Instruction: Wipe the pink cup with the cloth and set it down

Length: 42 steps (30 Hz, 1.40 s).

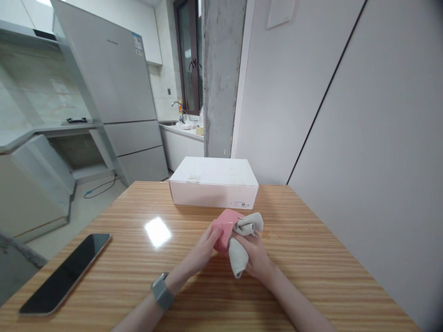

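A small pink box-like object (226, 224) is held over the wooden table (311, 267), just in front of a white cardboard box (213, 182). My left hand (204, 246), with a grey watch on the wrist, grips the pink object's left side with closed fingers. My right hand (252, 256) is closed on a light grey cloth (242, 240) pressed against the pink object's right side. The cloth's end hangs down between my hands.
A black phone (65, 272) lies face up at the table's left edge. A grey wall runs along the right side. Beyond the table stand a refrigerator (114, 87), a concrete pillar (221, 78) and a counter with a sink (178, 124).
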Available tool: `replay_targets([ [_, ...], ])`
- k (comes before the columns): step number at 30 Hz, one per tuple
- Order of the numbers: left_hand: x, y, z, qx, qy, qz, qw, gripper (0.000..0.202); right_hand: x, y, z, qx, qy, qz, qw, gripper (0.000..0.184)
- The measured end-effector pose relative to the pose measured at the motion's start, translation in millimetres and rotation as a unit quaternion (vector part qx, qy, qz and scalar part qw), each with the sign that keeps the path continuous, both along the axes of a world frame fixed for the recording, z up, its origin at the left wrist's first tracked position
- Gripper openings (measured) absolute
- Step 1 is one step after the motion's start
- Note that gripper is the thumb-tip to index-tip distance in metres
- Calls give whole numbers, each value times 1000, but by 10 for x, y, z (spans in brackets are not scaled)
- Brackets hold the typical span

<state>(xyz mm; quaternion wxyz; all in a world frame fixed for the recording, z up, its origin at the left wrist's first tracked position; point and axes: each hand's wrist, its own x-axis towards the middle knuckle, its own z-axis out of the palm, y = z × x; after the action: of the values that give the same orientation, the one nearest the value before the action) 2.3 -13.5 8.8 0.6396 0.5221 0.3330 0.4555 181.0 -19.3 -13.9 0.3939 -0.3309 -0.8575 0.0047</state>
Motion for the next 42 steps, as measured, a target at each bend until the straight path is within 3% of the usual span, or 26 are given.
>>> replay_targets([
  [3, 29, -21, -77, 3, -25, -44, 999, 50, 13, 39, -10, -62, 93, -4, 994, 38],
  [6, 55, 34, -175, -10, -83, -82, 993, 49, 53, 49, -5, -53, 88, 0, 995, 44],
  [11, 10, 167, -233, -48, -86, 12, 995, 44, 76, 9, 4, 46, -79, 18, 996, 50],
  [13, -22, 172, -201, -40, -58, 39, 997, 43, 46, -17, -7, 79, -128, 33, 988, 50],
  [16, -42, 125, -106, -30, -28, 54, 998, 39, 4, -49, -38, 72, -140, 29, 987, 46],
  [22, 1, 5, 33, 16, -10, 13, 1000, 45, 17, -32, -45, 16, -19, 0, 1000, 41],
  [26, 28, -22, -31, -3, -60, -56, 997, 52, 4, -2, 39, -73, 109, -1, 991, 32],
  [28, 27, -7, -84, -9, -86, -91, 992, 52, 3, 4, 72, -85, 136, 3, 987, 32],
  [31, 1, 48, -144, -23, -112, -101, 988, 47, 23, 3, 77, -56, 79, 8, 995, 39],
  [37, -61, 100, -77, -47, -23, 16, 998, 44, 23, -56, -30, 90, -144, 30, 985, 45],
  [40, -45, 65, 5, -11, 48, 33, 998, 46, 20, -80, -93, 70, -156, 18, 985, 47],
  [42, -20, 40, 30, 14, 47, 32, 998, 49, 25, -77, -109, 41, -118, 5, 992, 49],
])
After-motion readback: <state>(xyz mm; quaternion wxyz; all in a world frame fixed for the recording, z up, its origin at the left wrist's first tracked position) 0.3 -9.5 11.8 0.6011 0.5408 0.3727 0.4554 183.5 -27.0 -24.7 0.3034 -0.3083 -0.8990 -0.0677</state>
